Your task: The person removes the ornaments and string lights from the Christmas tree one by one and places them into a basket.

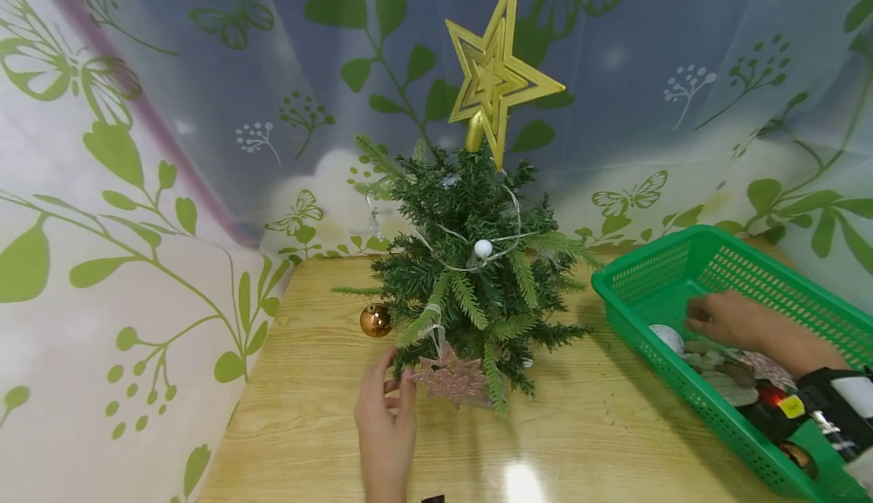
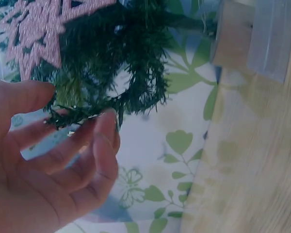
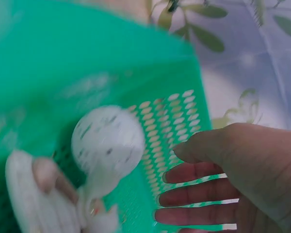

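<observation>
My left hand (image 1: pixel 387 412) is at the lower left of a small Christmas tree (image 1: pixel 470 283). In the left wrist view its bent fingers (image 2: pixel 104 145) reach under a green branch tip (image 2: pixel 82 114), while the thumb stands apart on the near side. A pink glittery star ornament (image 1: pixel 453 378) hangs beside that thumb. My right hand (image 1: pixel 733 325) is inside the green basket (image 1: pixel 607 291), fingers spread and holding nothing. Close to its fingertips lies a white speckled ball (image 3: pixel 108 141), with a whitish ornament (image 3: pixel 39 194) next to it.
A gold star (image 1: pixel 494 71) tops the tree, a white ball (image 1: pixel 483 248) hangs on its front, and a copper-coloured ball (image 1: pixel 375 320) hangs at its left. The basket stands right of the tree on the wooden table (image 1: pixel 307 442). A leaf-patterned curtain (image 1: pixel 614 109) rises behind.
</observation>
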A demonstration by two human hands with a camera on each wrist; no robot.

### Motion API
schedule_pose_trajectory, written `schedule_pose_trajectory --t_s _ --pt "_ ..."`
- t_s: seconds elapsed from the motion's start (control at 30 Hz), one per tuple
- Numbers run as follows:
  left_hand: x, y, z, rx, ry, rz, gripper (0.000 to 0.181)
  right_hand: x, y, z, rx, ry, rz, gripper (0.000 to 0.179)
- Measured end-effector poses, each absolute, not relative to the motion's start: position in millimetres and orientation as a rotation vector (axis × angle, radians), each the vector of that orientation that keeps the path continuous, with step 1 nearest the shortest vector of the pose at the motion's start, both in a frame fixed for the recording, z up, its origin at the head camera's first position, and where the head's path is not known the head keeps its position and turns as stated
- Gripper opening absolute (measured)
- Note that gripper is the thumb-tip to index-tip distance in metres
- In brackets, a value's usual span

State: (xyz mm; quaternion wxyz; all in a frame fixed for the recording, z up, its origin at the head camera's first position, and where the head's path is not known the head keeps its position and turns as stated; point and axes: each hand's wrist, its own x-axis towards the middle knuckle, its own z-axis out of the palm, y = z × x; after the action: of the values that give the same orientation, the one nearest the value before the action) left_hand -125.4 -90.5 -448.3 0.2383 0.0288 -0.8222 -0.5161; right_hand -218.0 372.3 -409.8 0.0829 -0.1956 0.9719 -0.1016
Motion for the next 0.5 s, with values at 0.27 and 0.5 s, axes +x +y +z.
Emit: schedule_pose_trajectory --t_s 0.27,0.5 --pt "-127 -86 -450 -0.045 -2.214 -1.31 0.027 -208 340 -388 -0.687 2.973 -0.367 0.009" --pt "-126 -84 -448 -0.031 -2.225 -1.343 0.025 -190 316 -375 -0.824 3.07 -0.387 0.005"
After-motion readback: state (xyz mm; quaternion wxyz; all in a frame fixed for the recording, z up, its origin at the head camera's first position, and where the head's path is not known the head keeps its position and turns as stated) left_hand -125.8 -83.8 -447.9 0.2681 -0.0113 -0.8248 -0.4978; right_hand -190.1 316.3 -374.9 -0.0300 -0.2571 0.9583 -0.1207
